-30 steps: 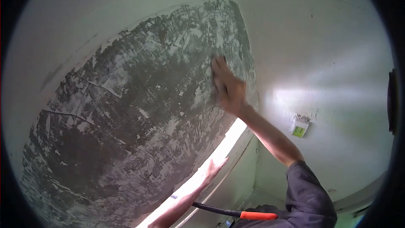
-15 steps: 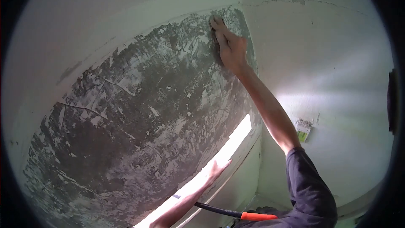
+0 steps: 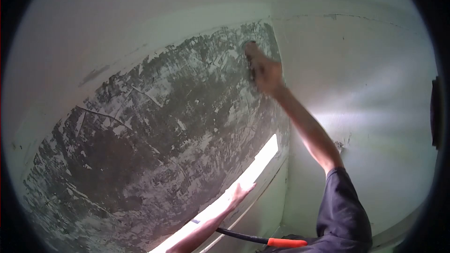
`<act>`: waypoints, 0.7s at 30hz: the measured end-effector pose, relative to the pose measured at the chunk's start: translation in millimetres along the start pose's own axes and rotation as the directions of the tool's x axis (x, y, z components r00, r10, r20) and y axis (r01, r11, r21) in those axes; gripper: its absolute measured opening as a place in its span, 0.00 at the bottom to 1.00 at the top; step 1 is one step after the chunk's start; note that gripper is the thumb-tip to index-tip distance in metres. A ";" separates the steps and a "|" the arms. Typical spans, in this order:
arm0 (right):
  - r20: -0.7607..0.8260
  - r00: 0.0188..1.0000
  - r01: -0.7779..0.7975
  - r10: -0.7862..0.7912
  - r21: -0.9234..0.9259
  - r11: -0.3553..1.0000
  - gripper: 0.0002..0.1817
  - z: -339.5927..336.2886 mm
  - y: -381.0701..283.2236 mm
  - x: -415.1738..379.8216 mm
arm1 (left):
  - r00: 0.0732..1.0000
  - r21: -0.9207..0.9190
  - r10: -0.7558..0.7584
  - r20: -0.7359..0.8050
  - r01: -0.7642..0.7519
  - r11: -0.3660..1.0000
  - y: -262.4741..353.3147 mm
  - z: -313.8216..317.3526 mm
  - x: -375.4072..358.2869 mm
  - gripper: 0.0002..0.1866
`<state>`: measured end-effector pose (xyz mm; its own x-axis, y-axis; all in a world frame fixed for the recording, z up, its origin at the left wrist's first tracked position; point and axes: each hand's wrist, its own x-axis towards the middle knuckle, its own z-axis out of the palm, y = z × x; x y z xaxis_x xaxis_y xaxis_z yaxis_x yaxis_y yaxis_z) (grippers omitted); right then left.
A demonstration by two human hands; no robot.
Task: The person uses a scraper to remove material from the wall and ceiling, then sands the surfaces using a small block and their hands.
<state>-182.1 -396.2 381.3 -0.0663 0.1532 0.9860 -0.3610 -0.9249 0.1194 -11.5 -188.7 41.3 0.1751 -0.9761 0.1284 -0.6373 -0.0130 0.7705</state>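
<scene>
My right hand (image 3: 266, 71) is raised against the upper right part of a patchy grey wall (image 3: 187, 103), blurred by motion. Its fingers are bent round something dark that I cannot make out. Lower down, my left hand (image 3: 240, 193) lies at a long, brightly glowing light bar (image 3: 260, 164), with thumb and fingers apart around its lower edge. What the fingers do behind the bar is hidden.
A pale side wall (image 3: 365, 65) meets the grey wall at a corner on the right. A black hose (image 3: 241, 236) with an orange end (image 3: 287, 242) crosses below my left arm. Something dark (image 3: 436, 112) stands at the far right edge.
My right hand has moved down a little along the wall, and the view has shifted slightly. My left hand stays at the light bar.
</scene>
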 end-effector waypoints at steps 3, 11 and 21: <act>0.022 0.857 -0.515 0.515 0.015 0.857 0.19 -4.6 2.9 42.2 | 0.986 -0.034 -0.139 0.095 0.143 0.989 20.4 -5.8 -13.5 0.31; -0.010 0.994 -0.110 0.110 0.011 0.994 0.18 -4.4 -11.5 41.6 | 0.981 0.065 -0.141 0.134 0.133 0.989 -13.3 2.8 4.3 0.37; -0.033 0.985 -0.163 0.168 0.120 0.979 0.18 2.0 15.0 51.4 | 0.979 -0.011 -0.139 0.150 0.143 0.990 20.1 -9.8 -6.2 0.36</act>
<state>-189.0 -402.9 434.0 -0.1572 0.0067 0.9875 -0.2314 -0.9724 -0.0302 -18.0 -180.7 62.1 0.1478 -0.9861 -0.0753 -0.5974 -0.1497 0.7878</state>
